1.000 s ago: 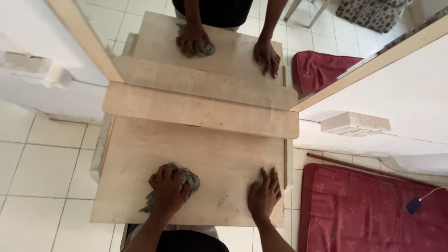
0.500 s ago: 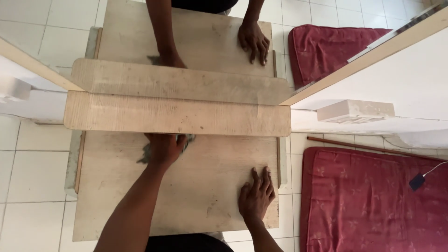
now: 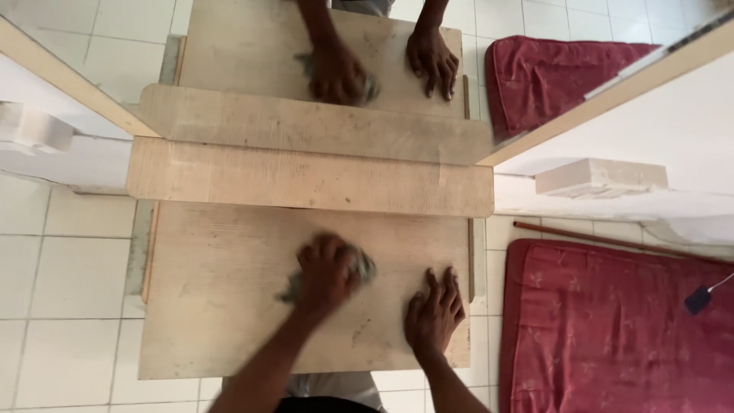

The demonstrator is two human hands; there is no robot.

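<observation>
Down on the desk (image 3: 229,306), the left hand (image 3: 327,269) is curled over a grey-green cloth (image 3: 359,268), fingers bent and pressed onto it, with a bit of cloth poking out to either side; the hand is blurred, so the exact grip is hard to read. The cloth lies near the middle of the wooden top, a little toward the back. The right hand (image 3: 434,310) rests flat on the wood with its fingers spread and nothing under it, just beside the desk's right edge and close to the front right corner. Behind both hands a raised wooden ledge (image 3: 306,177) runs across the full width, and above it a mirror (image 3: 252,46) repeats the hands and the top. Left of the cloth the wood lies bare out to the left edge, and there is bare wood in front toward the near edge as well. White floor tiles (image 3: 69,283) lie past the left edge. On the right, a red mat (image 3: 612,329) lies on the floor near the desk, with a thin stick (image 3: 612,241) along its far side.
</observation>
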